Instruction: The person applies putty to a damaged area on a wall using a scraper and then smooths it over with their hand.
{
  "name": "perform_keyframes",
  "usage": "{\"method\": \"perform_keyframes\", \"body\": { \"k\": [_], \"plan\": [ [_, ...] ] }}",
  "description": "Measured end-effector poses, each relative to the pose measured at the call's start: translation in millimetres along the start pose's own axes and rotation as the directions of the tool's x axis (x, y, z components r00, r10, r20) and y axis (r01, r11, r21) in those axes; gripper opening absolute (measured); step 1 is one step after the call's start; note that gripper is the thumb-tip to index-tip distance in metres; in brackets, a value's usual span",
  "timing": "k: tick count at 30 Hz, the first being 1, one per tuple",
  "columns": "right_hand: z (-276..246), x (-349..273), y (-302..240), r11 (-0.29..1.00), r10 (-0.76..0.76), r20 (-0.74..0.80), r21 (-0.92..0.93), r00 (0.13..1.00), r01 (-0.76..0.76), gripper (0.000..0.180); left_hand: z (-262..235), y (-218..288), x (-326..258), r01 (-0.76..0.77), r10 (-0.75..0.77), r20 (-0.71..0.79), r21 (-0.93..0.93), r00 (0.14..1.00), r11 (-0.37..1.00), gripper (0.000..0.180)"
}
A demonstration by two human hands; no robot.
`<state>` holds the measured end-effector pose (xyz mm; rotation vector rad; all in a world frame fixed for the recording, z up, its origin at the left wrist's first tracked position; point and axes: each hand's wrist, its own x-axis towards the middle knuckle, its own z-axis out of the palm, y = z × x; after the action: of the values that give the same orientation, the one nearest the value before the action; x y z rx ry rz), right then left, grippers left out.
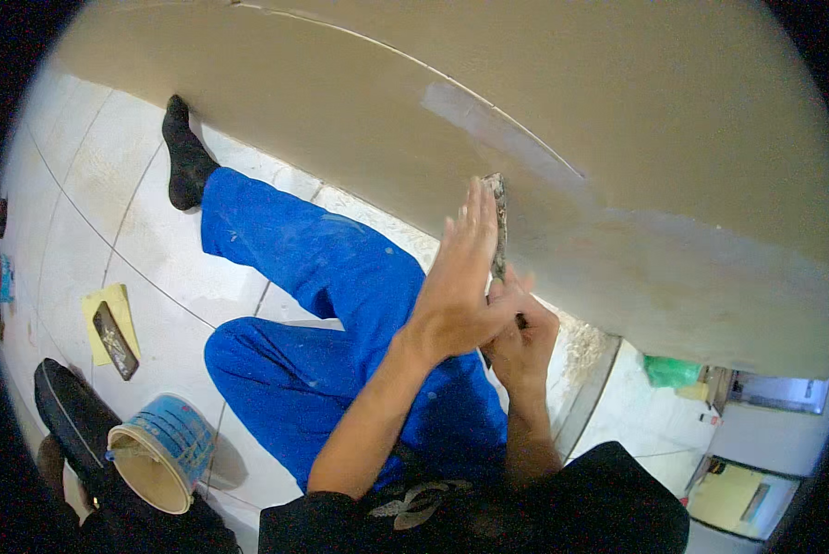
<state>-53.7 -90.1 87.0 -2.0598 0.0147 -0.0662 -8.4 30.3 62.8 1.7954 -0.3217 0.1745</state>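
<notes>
My left hand is raised with its fingers stretched out, its palm against or very near the flat of a putty knife. The blade is seen nearly edge-on, crusted with light, speckled residue, and points up toward the wall. My right hand is closed round the lower end of the putty knife, just below the left hand's thumb; both hands are slightly blurred. Beyond them stands a beige wall with a smoothed greyish band and a thin raised line along it.
My blue-trousered legs rest on white floor tiles. A blue-and-white bucket with pale material inside stands at lower left, beside dark cloth. A dark block lies on yellow paper. Pale debris lies along the wall's foot.
</notes>
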Motion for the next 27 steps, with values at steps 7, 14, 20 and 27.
{"method": "perform_keyframes", "body": {
  "k": [7,14,20,27],
  "plan": [
    [18.0,-4.2,12.6,0.996,-0.061,-0.008,0.059,0.998,0.061,0.033,-23.3,7.0,2.8,-0.026,0.015,0.074,0.144,0.997,0.989,0.093],
    [-16.0,42.0,2.1,0.999,-0.037,0.076,-0.021,0.996,0.039,0.032,12.3,9.2,15.5,-0.01,0.041,-0.143,0.211,0.989,0.977,0.089],
    [36.1,78.9,-48.2,0.976,-0.186,0.31,-0.055,0.932,0.213,0.03,-44.3,-19.6,29.8,0.085,-0.182,-0.41,-0.244,0.894,0.966,0.083],
    [13.0,11.2,18.4,0.978,-0.16,0.111,0.154,0.981,0.142,0.031,-13.1,-13.0,-19.8,0.083,-0.029,-0.195,0.273,0.98,0.958,0.078]
  ]
}}
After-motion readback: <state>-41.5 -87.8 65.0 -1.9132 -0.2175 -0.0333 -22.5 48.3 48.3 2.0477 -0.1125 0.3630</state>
